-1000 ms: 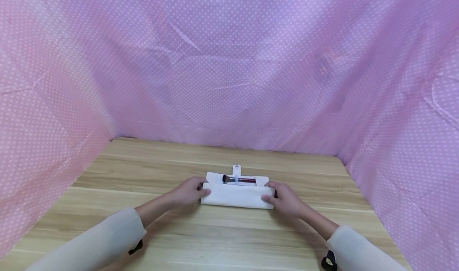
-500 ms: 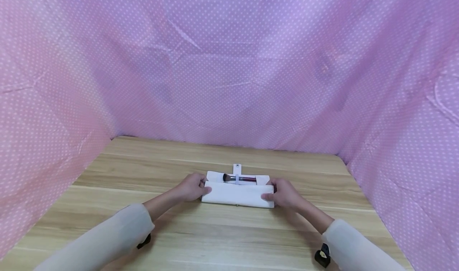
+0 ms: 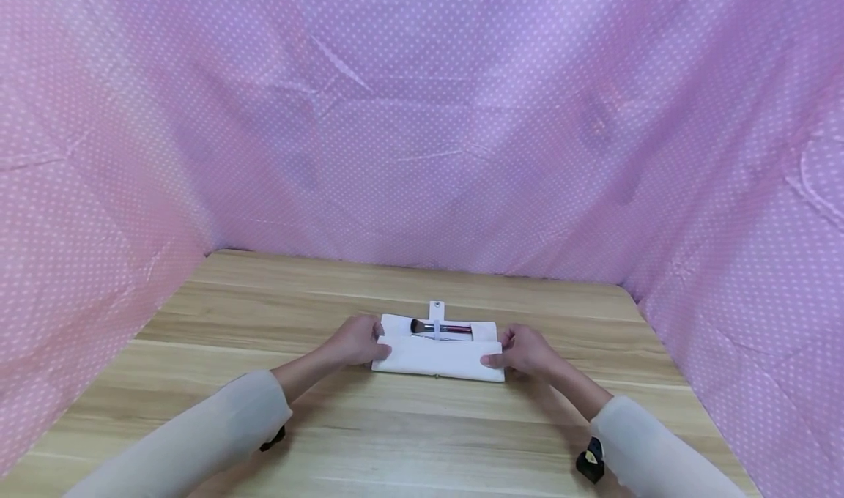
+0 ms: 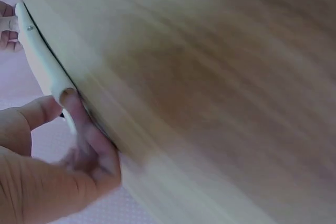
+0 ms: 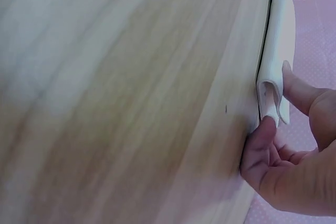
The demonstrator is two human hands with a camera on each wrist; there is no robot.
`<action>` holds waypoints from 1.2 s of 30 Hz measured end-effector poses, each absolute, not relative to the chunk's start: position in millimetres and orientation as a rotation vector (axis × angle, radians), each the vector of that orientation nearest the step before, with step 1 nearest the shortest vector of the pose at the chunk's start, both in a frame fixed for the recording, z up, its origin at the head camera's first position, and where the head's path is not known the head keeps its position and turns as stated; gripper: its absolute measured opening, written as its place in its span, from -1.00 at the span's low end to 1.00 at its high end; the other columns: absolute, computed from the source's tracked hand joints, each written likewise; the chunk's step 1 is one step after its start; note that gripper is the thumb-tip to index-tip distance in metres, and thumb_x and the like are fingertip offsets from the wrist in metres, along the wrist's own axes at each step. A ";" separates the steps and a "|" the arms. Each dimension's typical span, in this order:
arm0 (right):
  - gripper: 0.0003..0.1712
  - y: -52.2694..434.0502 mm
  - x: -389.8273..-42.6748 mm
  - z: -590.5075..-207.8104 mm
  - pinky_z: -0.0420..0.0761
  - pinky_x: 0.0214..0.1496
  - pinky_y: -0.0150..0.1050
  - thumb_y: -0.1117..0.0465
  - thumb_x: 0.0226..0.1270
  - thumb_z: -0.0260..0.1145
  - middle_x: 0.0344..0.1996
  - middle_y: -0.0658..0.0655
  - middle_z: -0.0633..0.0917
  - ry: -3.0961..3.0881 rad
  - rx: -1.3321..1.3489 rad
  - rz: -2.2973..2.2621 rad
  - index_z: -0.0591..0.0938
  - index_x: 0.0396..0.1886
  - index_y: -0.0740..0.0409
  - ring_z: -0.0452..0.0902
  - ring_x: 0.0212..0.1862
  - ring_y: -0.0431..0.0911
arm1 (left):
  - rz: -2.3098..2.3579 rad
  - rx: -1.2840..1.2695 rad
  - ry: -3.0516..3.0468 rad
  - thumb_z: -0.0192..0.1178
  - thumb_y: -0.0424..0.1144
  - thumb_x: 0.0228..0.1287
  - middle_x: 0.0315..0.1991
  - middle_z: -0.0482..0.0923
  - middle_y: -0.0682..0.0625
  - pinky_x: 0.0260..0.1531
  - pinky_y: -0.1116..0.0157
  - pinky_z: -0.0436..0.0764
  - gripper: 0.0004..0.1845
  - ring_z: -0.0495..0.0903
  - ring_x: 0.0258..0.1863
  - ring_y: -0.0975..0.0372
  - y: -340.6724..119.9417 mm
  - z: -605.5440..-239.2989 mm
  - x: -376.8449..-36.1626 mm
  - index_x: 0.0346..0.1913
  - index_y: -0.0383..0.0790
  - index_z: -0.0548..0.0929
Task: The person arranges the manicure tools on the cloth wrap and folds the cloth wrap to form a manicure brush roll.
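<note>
A white fabric brush roll [image 3: 437, 357] lies mid-table, partly rolled, its near part folded into a thick roll. A makeup brush [image 3: 440, 328] with a dark head and red handle sits under a strap on the flat far part, beside a snap tab [image 3: 436, 308]. My left hand [image 3: 359, 340] pinches the roll's left end [image 4: 48, 74], thumb on top. My right hand [image 3: 521, 351] pinches the right end [image 5: 274, 85], thumb above and fingers beneath.
The wooden table [image 3: 264, 315] is walled on three sides by pink polka-dot cloth [image 3: 422, 117]. Both forearms wear light sleeves, with dark wrist mounts [image 3: 589, 461] near the cuffs.
Both hands have rolled the near fold a little further away, covering more of the flat part below the brush. The arms have slid forward slightly.
</note>
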State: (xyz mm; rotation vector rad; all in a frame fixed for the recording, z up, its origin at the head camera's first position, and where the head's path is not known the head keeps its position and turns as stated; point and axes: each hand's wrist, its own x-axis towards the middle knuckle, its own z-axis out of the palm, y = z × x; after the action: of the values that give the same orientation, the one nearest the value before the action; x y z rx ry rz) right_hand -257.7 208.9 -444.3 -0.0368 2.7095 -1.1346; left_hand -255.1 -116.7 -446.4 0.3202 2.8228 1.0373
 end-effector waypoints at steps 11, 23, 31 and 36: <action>-0.49 202.9 -252.2 -439.9 0.45 -0.27 -0.20 0.16 -0.18 0.62 -0.40 0.07 0.55 3.107 -0.806 -0.749 0.59 -0.21 0.21 0.41 -0.34 -0.11 | 0.711 1.137 2.960 0.25 -0.46 0.00 -0.21 0.59 0.00 -0.15 0.23 0.54 -0.70 0.54 -0.19 0.20 -101.1 -447.6 -258.1 -0.13 -0.20 0.65; -0.71 206.2 -243.6 -447.9 0.55 -0.27 -0.26 0.36 0.14 0.31 -0.26 -0.02 0.60 3.055 -1.609 -0.160 0.66 -0.13 0.02 0.46 -0.23 -0.12 | 0.369 1.503 2.842 0.16 -0.10 0.31 0.11 0.51 0.08 0.06 0.25 0.48 -0.72 0.47 0.05 0.22 -111.9 -451.7 -251.4 0.03 -0.04 0.65; -0.48 208.8 -235.2 -447.3 0.54 -0.06 -0.24 -0.16 0.25 0.28 -0.05 -0.03 0.55 3.017 -1.453 -0.087 0.56 0.12 -0.02 0.38 -0.05 -0.18 | 0.313 1.473 2.816 0.32 -0.05 0.16 0.16 0.43 0.08 0.02 0.27 0.50 -0.57 0.42 0.06 0.22 -116.2 -448.6 -249.8 0.11 -0.01 0.59; -0.53 208.5 -236.4 -449.3 0.54 -0.02 -0.22 -0.06 0.27 0.29 -0.06 0.01 0.57 3.031 -1.517 -0.052 0.56 0.10 0.02 0.42 -0.03 -0.13 | 0.331 1.555 2.835 0.25 -0.15 0.22 0.08 0.47 0.05 -0.03 0.29 0.51 -0.67 0.46 -0.01 0.24 -116.1 -450.8 -252.1 0.06 -0.02 0.61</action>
State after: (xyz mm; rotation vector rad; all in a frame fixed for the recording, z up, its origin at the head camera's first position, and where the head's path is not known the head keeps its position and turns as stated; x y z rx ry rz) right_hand -236.4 208.5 -449.3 -1.5174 3.0315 -0.0516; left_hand -252.1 -116.1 -450.8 1.5550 2.8354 0.3308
